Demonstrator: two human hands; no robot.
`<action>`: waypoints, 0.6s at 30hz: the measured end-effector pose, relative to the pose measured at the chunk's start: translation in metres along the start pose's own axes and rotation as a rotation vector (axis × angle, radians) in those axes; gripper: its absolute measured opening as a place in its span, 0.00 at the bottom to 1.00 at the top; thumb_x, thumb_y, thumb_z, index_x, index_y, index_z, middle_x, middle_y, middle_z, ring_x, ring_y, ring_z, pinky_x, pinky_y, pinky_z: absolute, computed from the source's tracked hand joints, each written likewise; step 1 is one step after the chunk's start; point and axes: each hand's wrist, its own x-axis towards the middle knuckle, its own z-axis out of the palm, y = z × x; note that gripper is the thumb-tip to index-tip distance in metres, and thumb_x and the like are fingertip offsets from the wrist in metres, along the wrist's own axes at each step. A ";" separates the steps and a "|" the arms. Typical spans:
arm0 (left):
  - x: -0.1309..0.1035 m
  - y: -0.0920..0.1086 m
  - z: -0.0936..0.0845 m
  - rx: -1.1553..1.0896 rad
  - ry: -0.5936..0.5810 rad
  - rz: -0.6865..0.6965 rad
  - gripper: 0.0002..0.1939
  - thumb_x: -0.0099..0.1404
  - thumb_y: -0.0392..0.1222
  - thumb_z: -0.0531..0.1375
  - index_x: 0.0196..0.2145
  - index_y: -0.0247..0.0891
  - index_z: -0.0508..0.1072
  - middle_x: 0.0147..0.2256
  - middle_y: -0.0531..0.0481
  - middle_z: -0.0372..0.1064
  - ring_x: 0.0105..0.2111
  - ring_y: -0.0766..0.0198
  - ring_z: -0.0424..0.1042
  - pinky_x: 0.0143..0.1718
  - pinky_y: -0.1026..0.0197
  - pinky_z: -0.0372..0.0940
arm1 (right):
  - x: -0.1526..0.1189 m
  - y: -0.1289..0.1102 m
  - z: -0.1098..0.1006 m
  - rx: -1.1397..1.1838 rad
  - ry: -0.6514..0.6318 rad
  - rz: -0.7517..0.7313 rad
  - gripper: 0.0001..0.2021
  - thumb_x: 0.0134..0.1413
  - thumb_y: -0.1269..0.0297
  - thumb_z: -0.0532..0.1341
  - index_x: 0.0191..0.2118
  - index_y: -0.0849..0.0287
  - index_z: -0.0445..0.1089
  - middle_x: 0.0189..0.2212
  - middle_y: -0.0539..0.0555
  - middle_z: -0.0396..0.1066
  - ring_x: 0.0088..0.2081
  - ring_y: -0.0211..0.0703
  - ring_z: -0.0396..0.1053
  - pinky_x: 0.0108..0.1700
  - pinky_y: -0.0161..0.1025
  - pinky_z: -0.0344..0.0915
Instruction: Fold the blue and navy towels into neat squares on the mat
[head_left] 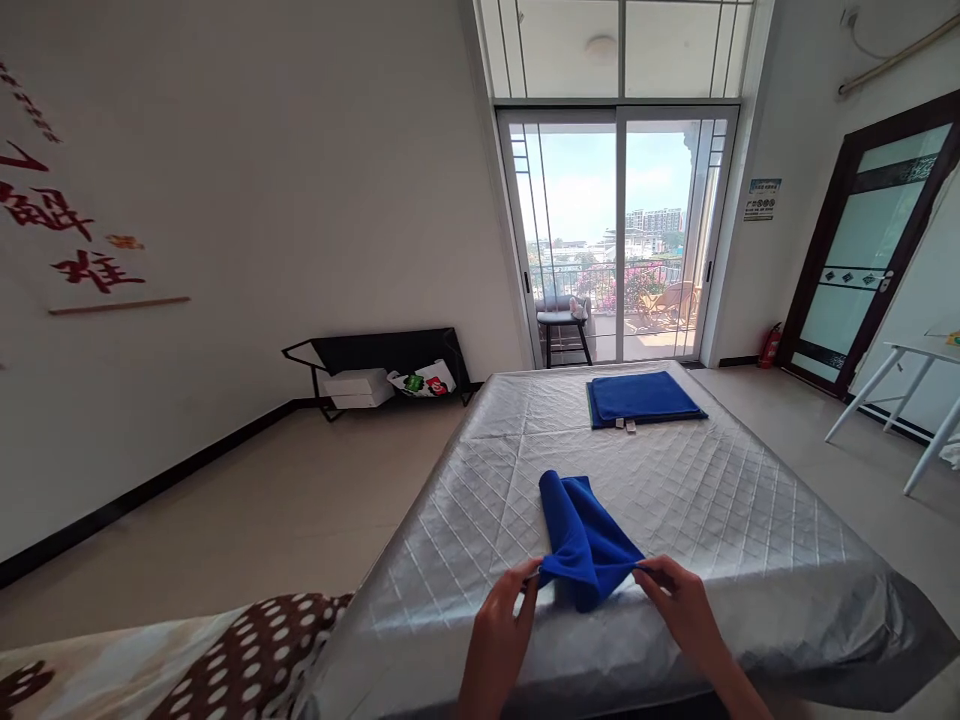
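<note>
Cloth [589, 545], blue, bunched, near end of silver quilted cover [465, 510]. Left hand [504, 612] pinches its near left corner, thumb and fingers closed on fabric. Right hand [681, 605] pinches near right corner the same way, edge stretched between. Folded blue fabric [646, 396] at far end, slightly right. Spotted blanket [255, 650] near left.

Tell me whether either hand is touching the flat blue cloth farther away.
No, the left hand and right hand both hold the nearer blue cloth, apart from the flat blue cloth.
</note>
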 end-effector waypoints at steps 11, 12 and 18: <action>0.085 -0.043 -0.151 0.481 0.390 -0.333 0.28 0.71 0.61 0.46 0.43 0.41 0.77 0.33 0.49 0.75 0.32 0.58 0.73 0.35 0.56 0.68 | 0.075 -0.084 -0.147 -0.161 0.742 -0.200 0.27 0.41 0.34 0.65 0.32 0.56 0.74 0.29 0.55 0.76 0.28 0.46 0.73 0.35 0.47 0.72; 0.093 -0.042 -0.168 0.538 0.368 -0.369 0.29 0.71 0.63 0.44 0.43 0.43 0.77 0.31 0.51 0.73 0.33 0.58 0.73 0.35 0.56 0.67 | 0.079 -0.098 -0.164 -0.210 0.800 -0.258 0.26 0.41 0.35 0.66 0.30 0.56 0.74 0.33 0.57 0.76 0.28 0.44 0.72 0.34 0.46 0.72; 0.117 -0.024 -0.218 0.513 0.150 -0.328 0.24 0.68 0.63 0.46 0.45 0.53 0.75 0.39 0.51 0.79 0.39 0.51 0.77 0.34 0.54 0.69 | 0.068 -0.145 -0.210 -0.357 0.698 -0.321 0.22 0.42 0.37 0.66 0.31 0.52 0.75 0.36 0.55 0.77 0.22 0.44 0.69 0.25 0.47 0.69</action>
